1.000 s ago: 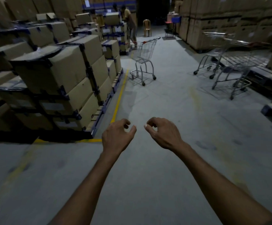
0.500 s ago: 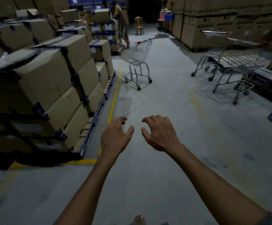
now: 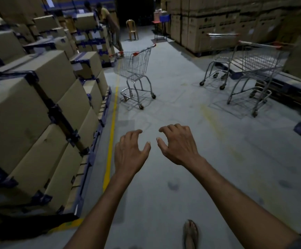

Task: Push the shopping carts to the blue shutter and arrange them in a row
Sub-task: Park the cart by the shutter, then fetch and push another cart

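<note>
A wire shopping cart [image 3: 134, 66] with a red-tipped handle stands alone on the grey floor ahead, beside the yellow line. Two more carts stand at the right: one nearer [image 3: 257, 69] and one behind it [image 3: 218, 51]. My left hand [image 3: 129, 153] and my right hand [image 3: 177, 143] are stretched out side by side in front of me, fingers loosely curled, holding nothing. Both hands are well short of the nearest cart. No blue shutter is in view.
Stacked cardboard boxes on blue pallets [image 3: 38, 108] line the left side behind a yellow floor line [image 3: 111, 141]. Tall box stacks [image 3: 218, 24] and dark pallets [image 3: 289, 87] fill the right. A person [image 3: 110, 27], a chair [image 3: 131, 29] and a stool [image 3: 161, 27] are far ahead.
I have walked forward; the carts and boxes are closer. My fingers have spread from a tighter curl into a looser one. A foot now shows at the bottom.
</note>
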`<state>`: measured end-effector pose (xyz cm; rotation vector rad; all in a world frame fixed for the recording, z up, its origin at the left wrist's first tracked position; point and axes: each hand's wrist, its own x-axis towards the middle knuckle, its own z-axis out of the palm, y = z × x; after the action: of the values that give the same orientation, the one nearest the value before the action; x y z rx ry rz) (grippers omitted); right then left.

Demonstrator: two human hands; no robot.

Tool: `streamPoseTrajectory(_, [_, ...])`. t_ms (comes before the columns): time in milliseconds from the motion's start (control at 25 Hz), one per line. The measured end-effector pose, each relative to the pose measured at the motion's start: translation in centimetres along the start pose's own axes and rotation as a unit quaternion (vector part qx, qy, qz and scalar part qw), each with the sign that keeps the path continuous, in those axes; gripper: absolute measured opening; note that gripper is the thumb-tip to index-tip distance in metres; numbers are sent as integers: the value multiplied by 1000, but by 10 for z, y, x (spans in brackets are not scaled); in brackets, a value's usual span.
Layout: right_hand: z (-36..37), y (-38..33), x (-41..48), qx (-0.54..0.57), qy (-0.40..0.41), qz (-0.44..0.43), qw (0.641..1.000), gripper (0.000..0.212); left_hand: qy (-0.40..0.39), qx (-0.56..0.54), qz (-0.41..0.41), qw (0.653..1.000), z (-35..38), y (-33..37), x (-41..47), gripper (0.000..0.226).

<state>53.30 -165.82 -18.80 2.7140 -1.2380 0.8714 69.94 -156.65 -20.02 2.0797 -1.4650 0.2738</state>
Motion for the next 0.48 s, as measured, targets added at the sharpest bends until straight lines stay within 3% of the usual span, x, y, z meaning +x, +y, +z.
streamPoseTrajectory(480, [102, 168, 247, 100, -41, 12, 994, 41, 3, -21, -51, 998, 145, 23, 261, 39])
